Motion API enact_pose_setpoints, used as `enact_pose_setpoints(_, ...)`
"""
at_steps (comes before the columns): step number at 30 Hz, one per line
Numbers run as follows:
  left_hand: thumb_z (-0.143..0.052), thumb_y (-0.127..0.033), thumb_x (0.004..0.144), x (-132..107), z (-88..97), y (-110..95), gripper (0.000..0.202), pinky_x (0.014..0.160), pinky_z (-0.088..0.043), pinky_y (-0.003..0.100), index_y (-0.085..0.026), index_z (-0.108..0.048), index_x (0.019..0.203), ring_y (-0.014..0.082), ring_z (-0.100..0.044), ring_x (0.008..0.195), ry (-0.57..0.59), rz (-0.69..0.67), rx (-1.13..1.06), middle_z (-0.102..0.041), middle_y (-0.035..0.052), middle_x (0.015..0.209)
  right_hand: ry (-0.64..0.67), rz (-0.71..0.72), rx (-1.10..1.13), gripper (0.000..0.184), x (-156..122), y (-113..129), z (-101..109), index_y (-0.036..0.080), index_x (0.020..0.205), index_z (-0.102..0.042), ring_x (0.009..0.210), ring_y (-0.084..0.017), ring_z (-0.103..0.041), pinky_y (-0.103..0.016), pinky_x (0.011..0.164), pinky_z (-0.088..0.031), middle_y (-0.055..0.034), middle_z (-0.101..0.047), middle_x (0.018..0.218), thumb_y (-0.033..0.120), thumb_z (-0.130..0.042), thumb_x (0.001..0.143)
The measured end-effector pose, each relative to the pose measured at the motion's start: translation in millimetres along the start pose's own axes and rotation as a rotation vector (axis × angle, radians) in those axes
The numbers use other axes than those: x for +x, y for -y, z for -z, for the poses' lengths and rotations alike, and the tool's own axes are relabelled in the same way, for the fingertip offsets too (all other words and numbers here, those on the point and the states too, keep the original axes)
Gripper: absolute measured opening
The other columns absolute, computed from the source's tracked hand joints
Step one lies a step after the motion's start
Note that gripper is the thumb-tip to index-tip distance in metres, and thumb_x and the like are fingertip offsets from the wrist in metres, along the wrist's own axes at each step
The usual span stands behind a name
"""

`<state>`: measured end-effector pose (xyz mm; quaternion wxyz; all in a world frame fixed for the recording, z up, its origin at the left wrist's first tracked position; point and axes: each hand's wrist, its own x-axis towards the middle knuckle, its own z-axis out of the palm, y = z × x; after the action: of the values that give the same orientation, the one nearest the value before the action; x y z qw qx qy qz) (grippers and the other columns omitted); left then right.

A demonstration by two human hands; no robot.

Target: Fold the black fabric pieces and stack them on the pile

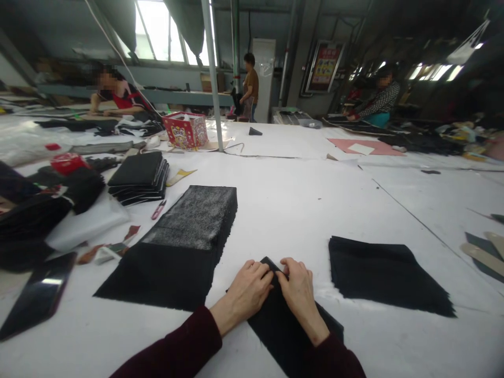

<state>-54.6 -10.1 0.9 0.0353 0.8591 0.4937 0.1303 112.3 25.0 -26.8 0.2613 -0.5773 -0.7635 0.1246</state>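
A black fabric piece [275,325] lies on the white table in front of me, one corner pointing away. My left hand [252,286] pinches its left edge near that far corner. Opposite it, my right hand [295,286] has thumb and fingers closed on the corner's right edge. Both hands rest low on the cloth, fingertips close together. To the left is a tall stack of black fabric pieces [169,273], with a greyish speckled patch [192,215] over its far part. A smaller stack of black fabric [386,273] lies to the right.
Folded black pieces [136,170], pink-handled thread snips [158,210], a dark phone or tablet [37,294] and a red patterned box [185,130] are on the left. A pole [214,79] rises behind. Card templates [486,252] lie far right. Several people work farther back.
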Motion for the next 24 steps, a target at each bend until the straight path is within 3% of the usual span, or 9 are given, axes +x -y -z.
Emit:
enact_pose_setpoints(4, -0.047, -0.021, 0.096, 2.0, -5.9, -0.4, 0.014, 0.084, -0.043, 0.039, -0.019, -0.059, 0.104, 0.0226, -0.053, 0.090, -0.037, 0.024, 0.024, -0.059, 0.0048, 0.096, -0.074, 0.111, -0.002, 0.017, -7.5, -2.3, -5.7, 0.022, 0.100, -0.065, 0.087, -0.020, -0.054, -0.033, 0.076, -0.034, -0.0028, -0.063, 0.087, 0.014, -0.054, 0.090)
enact_pose_setpoints(11, -0.044, -0.018, 0.097, 1.5, -9.8, -0.1, 0.042, 0.085, -0.043, 0.040, -0.019, -0.042, 0.139, 0.0232, -0.053, 0.095, -0.077, 0.071, 0.028, -0.059, 0.0070, 0.104, -0.211, 0.326, -0.118, 0.028, -17.4, 0.1, -11.4, 0.014, 0.117, -0.063, 0.083, -0.019, -0.052, -0.033, 0.074, -0.035, -0.0065, -0.059, 0.086, 0.012, -0.042, 0.097)
enact_pose_setpoints(24, -0.045, -0.021, 0.097, 0.1, -17.0, 4.0, 0.038, 0.087, -0.042, 0.043, -0.023, -0.048, 0.135, 0.0233, -0.052, 0.094, -0.101, 0.152, 0.009, -0.057, 0.0065, 0.105, -0.164, 0.412, -0.219, 0.031, -19.7, 4.3, -11.5, 0.011, 0.120, -0.061, 0.081, -0.022, -0.047, -0.037, 0.073, -0.037, -0.0078, -0.055, 0.086, 0.010, -0.042, 0.096)
